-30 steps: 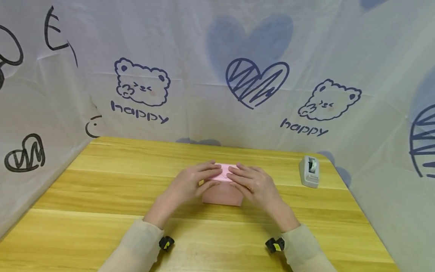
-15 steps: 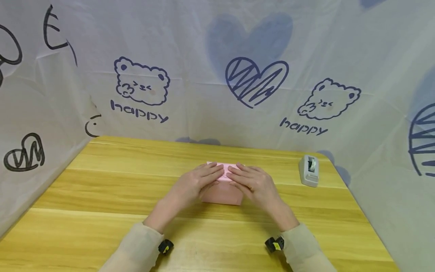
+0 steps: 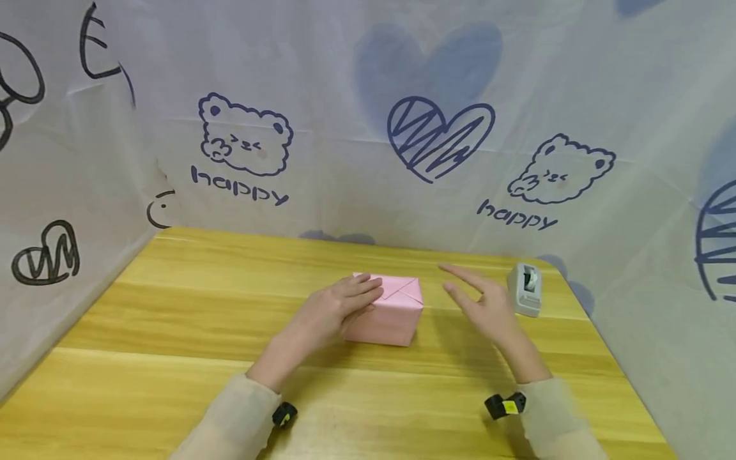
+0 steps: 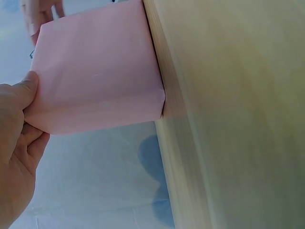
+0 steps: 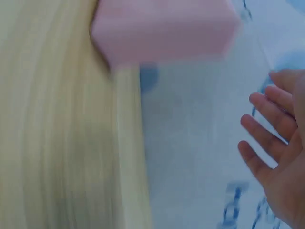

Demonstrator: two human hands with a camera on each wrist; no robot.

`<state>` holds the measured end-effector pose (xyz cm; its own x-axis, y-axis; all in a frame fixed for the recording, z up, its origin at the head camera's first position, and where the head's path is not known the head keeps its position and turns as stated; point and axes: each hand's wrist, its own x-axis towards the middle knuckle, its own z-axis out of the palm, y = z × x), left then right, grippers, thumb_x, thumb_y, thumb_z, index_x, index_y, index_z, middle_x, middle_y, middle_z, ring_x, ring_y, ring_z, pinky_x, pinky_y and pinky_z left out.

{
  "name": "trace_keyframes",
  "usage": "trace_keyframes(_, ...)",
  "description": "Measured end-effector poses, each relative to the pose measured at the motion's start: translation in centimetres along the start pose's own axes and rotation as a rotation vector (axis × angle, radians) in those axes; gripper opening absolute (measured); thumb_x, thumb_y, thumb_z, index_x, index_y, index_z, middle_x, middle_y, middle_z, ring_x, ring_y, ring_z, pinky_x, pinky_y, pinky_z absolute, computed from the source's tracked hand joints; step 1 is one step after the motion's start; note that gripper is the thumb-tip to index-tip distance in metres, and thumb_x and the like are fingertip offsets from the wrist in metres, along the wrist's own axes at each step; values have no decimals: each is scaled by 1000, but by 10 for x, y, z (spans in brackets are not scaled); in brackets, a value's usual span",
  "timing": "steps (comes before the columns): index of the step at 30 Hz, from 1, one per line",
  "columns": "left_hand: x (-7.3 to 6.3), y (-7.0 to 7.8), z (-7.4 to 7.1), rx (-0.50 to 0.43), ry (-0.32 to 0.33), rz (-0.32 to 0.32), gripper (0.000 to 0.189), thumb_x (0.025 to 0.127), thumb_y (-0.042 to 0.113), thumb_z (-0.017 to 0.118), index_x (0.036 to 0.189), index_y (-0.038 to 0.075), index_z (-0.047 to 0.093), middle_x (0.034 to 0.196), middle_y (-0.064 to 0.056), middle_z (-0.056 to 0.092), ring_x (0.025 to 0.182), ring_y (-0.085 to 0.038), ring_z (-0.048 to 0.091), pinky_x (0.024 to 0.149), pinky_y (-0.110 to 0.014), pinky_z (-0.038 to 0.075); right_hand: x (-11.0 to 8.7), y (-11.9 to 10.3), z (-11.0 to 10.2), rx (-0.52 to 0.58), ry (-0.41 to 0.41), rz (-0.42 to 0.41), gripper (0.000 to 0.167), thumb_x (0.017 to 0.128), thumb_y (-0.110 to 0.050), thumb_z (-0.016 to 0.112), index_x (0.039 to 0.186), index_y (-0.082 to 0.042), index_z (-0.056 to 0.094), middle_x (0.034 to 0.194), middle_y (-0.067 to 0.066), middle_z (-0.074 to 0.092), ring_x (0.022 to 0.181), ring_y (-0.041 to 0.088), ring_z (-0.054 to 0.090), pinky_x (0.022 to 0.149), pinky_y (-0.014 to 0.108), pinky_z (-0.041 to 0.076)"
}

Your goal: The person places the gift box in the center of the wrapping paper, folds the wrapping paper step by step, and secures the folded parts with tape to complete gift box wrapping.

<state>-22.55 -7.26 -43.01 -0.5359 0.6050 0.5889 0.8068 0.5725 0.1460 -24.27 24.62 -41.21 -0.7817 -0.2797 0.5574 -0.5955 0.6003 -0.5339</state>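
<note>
A box wrapped in pink paper (image 3: 384, 324) sits on the wooden table, with folded flaps meeting in a triangular crease on top. My left hand (image 3: 335, 310) holds its upper left part, fingers lying over the folded top and thumb against the near side. In the left wrist view the thumb of that left hand (image 4: 16, 129) touches the pink paper, and other fingers bend at the box's edge. My right hand (image 3: 489, 306) is in the air right of the box, apart from it, fingers spread and holding nothing. The right wrist view shows this right hand (image 5: 281, 138) with loose fingers.
A light grey tape dispenser (image 3: 525, 291) with a roll in it stands at the table's back right, just beyond the right hand. White cloth (image 3: 345, 191) printed with bears and hearts hangs behind the wooden table (image 3: 190, 306).
My right hand has left the box and moved right, towards the tape dispenser's side, its fingers spreading. The box's folded top now shows. My left hand stays on the box.
</note>
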Motion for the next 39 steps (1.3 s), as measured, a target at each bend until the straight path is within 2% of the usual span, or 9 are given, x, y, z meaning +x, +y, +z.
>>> trace_keyframes(4,2,-1,-1,-2,-3,-6,36,102,11,66,137,9,69,144,-8,63,136,-31,57,115,-47,44,-1,38,-31,-17,38,221,35,106,-25,63,136,-9,69,133,13,70,118,29,66,95,29,55)
trace_keyframes(8,1,0,-2,3,-11,-8,36,102,11,66,137,9,69,144,-7,63,136,-31,57,114,-47,44,-5,75,-58,-100,60,396,40,107,-33,59,135,-6,69,127,17,70,110,23,63,84,13,47)
trace_keyframes(12,0,1,-2,10,-25,-16,36,102,12,66,138,9,68,145,-7,62,137,-30,57,114,-46,44,-11,110,-77,-146,58,523,44,107,-32,56,136,0,66,127,25,66,113,33,60,81,27,48)
trace_keyframes(16,0,0,-1,12,-24,-23,36,102,12,66,138,9,68,146,-7,62,137,-30,56,114,-45,44,-19,136,-88,-179,-11,631,50,108,-33,50,139,5,60,132,33,60,115,45,58,81,38,48)
trace_keyframes(19,-1,0,-1,8,-17,-22,36,101,11,66,138,9,69,145,-7,62,137,-29,57,114,-44,44,-28,147,-90,-189,-44,689,52,108,-34,50,135,10,58,129,35,60,112,45,58,83,39,48)
trace_keyframes(23,-1,0,-1,12,-13,-19,36,102,11,66,138,9,69,145,-7,62,137,-29,57,114,-44,44,-38,154,-88,-156,-30,757,55,107,-36,50,130,13,58,127,35,60,110,41,58,83,35,47)
trace_keyframes(31,0,1,-3,17,-22,-32,36,102,11,65,138,10,68,146,-6,62,138,-28,56,114,-44,44,-41,162,-84,-47,-118,878,71,107,-51,44,143,11,52,138,33,52,113,37,55,78,29,48)
trace_keyframes(36,0,1,-3,23,-34,-31,36,103,12,64,139,10,68,147,-6,61,138,-28,56,115,-44,44,-42,162,-81,9,-54,894,65,106,-46,51,139,10,55,137,29,54,107,30,58,71,22,49)
trace_keyframes(39,0,1,-3,28,-36,-31,36,103,12,64,139,10,67,147,-6,61,138,-28,56,115,-44,44,-45,162,-79,7,-11,862,61,106,-44,54,136,9,58,127,24,60,95,22,59,68,20,50)
